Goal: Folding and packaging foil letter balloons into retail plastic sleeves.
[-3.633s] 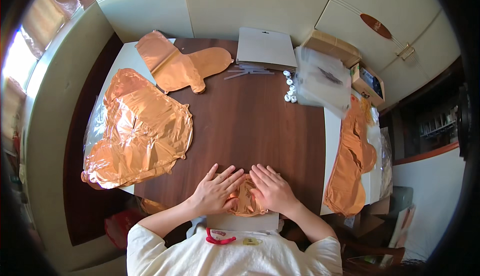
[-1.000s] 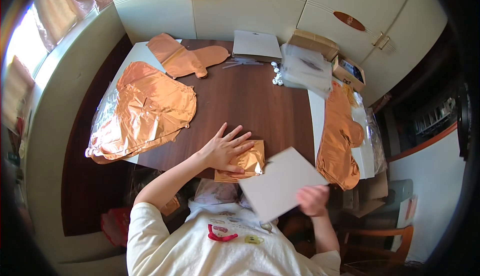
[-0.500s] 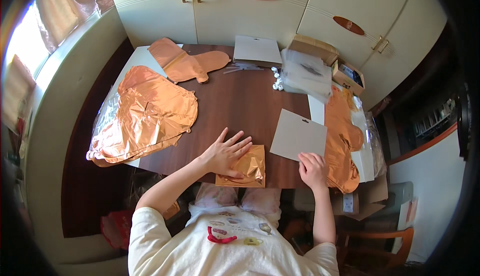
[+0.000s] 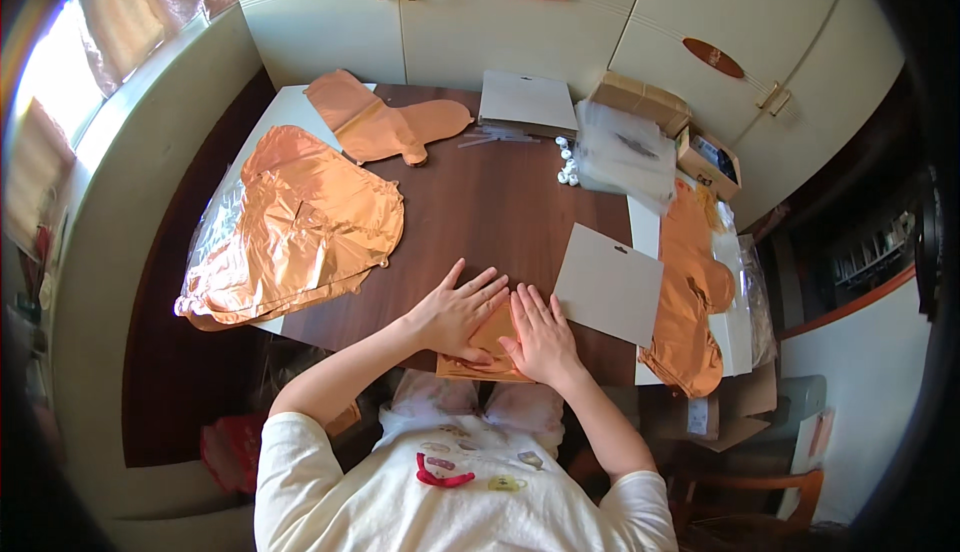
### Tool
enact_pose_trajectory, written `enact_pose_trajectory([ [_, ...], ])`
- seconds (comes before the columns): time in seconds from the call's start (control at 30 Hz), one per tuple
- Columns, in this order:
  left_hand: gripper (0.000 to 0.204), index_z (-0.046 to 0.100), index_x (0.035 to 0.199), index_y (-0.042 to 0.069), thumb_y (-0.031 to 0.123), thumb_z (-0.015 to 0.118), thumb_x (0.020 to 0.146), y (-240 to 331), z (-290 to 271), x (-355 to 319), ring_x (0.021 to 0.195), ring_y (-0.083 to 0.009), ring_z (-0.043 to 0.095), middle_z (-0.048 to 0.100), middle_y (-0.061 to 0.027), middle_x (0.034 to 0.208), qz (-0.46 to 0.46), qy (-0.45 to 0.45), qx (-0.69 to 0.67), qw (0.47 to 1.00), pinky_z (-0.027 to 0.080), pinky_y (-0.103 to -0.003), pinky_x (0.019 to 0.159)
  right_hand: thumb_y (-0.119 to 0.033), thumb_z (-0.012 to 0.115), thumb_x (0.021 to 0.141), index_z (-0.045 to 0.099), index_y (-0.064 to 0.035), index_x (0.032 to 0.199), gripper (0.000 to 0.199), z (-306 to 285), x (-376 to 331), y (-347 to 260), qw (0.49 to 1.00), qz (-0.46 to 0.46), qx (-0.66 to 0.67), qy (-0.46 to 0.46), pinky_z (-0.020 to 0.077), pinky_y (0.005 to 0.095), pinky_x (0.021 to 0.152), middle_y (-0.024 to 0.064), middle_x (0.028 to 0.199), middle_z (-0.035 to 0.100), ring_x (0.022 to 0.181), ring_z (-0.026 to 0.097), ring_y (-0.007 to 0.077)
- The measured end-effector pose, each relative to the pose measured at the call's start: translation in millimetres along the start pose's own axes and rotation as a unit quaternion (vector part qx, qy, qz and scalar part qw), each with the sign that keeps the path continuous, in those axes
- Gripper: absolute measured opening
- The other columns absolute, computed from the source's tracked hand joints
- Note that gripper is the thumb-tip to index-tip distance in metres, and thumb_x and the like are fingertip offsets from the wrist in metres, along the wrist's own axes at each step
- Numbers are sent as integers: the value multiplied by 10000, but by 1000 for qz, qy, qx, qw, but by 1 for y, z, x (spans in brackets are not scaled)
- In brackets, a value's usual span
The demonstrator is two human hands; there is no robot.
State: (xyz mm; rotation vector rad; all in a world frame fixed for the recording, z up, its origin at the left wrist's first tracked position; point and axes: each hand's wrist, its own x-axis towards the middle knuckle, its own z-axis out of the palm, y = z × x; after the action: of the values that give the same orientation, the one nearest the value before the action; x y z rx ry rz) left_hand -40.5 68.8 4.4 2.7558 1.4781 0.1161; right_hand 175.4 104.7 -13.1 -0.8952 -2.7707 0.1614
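Observation:
A folded copper-coloured foil balloon (image 4: 470, 368) lies at the table's near edge, mostly covered by my hands. My left hand (image 4: 462, 314) rests flat on its left part, fingers spread. Beside it, my right hand (image 4: 543, 338) presses flat on the right part, its fingers stretched out and pointing away from me. The fingertips of both hands come close together. Just right of my right hand lies a light grey card (image 4: 610, 282) with a hanging slot, set at an angle on the table.
Large copper foil balloons (image 4: 300, 227) spread over the left side, with another (image 4: 380, 124) behind. More foil (image 4: 690, 282) lies right. At the back are a stack of cards (image 4: 526, 98), clear straws (image 4: 497, 136), small white pieces (image 4: 567, 164), plastic bags (image 4: 628, 152) and a small box (image 4: 708, 160).
My right hand has left the grey card and moved left onto the folded foil balloon. My left hand stays on the foil. The view has shifted slightly.

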Motion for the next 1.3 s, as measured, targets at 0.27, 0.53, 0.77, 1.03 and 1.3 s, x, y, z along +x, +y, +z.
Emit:
enact_pose_trajectory([
  [0.27, 910, 415, 1326, -47, 684, 436, 785, 32, -29, -26, 1373, -304, 250, 321, -193, 1446, -80, -7, 66, 995, 180, -472, 1116, -431, 514, 868, 295, 5, 1399, 721, -2, 2, -5, 999, 7, -34, -20, 151, 476, 1120, 154, 1467, 287, 1365, 271, 257],
  [0.53, 553, 415, 1313, -53, 206, 496, 831, 98, 8, -56, 1285, -319, 406, 442, -195, 1354, -88, 70, 75, 991, 316, -422, 1067, -412, 517, 868, 304, 3, 1397, 705, -4, -7, -14, 999, -4, -20, -30, 165, 484, 1115, 160, 1468, 285, 1365, 267, 276],
  [0.77, 470, 433, 1276, -83, 127, 457, 856, 88, 0, -71, 1259, -322, 444, 466, -228, 1325, -81, 58, -10, 995, 335, -398, 1066, -319, 575, 854, 482, -80, 1262, 482, -39, -31, 70, 986, 125, -94, 63, 288, 535, 1021, 148, 1333, 458, 1218, 422, 368],
  [1.03, 197, 563, 1082, 3, 21, 448, 923, 58, -20, -96, 919, -137, 580, 617, -45, 951, -286, 288, -753, 518, 486, -287, 799, -317, 557, 874, 480, 63, 1235, 529, -45, -35, 5, 986, 151, 3, -70, 444, 411, 935, 238, 1348, 415, 1144, 468, 382],
  [1.3, 305, 456, 1232, 44, 196, 439, 968, 78, -16, -63, 1074, -262, 574, 567, -108, 1183, -350, 337, -848, 213, 483, -445, 899, -281, 568, 876, 476, -54, 1296, 486, -61, -21, 15, 998, 9, -56, -37, 355, 450, 997, 124, 1402, 406, 1270, 406, 280],
])
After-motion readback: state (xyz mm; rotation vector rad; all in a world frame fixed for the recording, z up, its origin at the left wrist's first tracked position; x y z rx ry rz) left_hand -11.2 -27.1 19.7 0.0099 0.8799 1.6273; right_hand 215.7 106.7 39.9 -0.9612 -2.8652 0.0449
